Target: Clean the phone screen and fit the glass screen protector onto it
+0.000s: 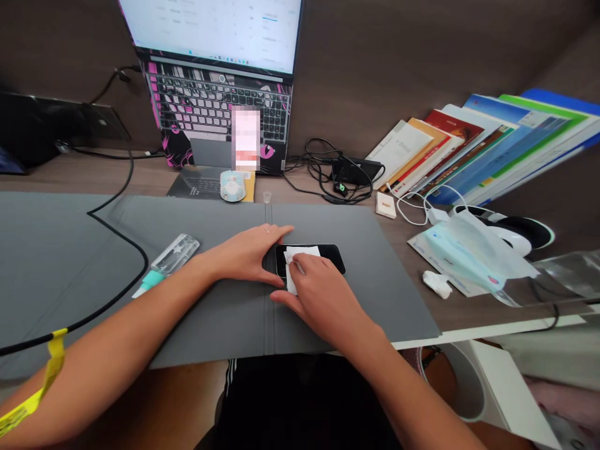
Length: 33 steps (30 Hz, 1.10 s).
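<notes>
A dark smartphone (334, 257) lies flat on the grey desk mat (375, 294), its long side running left to right. My left hand (246, 255) is at the phone's left end, thumb at the near edge and fingers at the far edge, holding it steady; the index finger sticks out past it. On the phone's face, my right hand (323, 290) presses a folded white tissue (307, 251) with bent fingers, the thumb held apart. Part of the tissue hangs over the phone's near edge, and the right hand hides much of it.
Behind the mat stands an open laptop (197, 106) with a blurred upright phone (245, 137) before it. A clear bottle (175, 253) lies near my left forearm. At right are leaning books (469, 144), cables (323, 175), a crumpled tissue (437, 283) and a mask packet (469, 250).
</notes>
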{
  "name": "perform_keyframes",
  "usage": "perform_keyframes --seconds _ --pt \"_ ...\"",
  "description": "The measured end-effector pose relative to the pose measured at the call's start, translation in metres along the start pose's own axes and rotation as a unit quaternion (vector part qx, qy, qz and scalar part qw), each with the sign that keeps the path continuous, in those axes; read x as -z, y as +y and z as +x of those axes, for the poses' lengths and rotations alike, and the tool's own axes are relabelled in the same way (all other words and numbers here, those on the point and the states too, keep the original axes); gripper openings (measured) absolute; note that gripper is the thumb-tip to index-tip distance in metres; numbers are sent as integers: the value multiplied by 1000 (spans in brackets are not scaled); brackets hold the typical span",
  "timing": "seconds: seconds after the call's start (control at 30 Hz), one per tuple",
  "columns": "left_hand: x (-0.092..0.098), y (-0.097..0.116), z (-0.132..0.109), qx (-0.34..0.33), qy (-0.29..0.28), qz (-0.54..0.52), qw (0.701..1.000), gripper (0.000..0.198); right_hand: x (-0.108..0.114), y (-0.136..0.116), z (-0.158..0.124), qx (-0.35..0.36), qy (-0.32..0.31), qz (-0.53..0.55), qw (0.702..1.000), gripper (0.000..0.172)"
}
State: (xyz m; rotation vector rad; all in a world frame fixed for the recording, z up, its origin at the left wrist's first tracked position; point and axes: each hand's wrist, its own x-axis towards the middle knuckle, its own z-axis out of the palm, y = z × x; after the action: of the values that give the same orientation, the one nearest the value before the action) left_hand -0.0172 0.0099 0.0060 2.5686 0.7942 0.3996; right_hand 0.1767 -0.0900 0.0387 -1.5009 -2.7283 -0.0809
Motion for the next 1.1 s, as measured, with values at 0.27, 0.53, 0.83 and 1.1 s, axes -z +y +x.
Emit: perform_keyframes --seconds 0.27,0.53,0.83,1.1 --pt "-1 -1 -1 -5 -1 -3 1000 99 1 0 19 7 -12 27 1000 52" --pt "0 0 -1 -2 -2 -17 1000 100 7 30 7 82 -23 56 995 36" --pt "2 2 1 3 -9 1 1000 97 3 67 -23 18 -26 102 994 26" --pt "1 2 -1 -10 -16 1 1000 98 4 37 -6 33 -38 63 997 53"
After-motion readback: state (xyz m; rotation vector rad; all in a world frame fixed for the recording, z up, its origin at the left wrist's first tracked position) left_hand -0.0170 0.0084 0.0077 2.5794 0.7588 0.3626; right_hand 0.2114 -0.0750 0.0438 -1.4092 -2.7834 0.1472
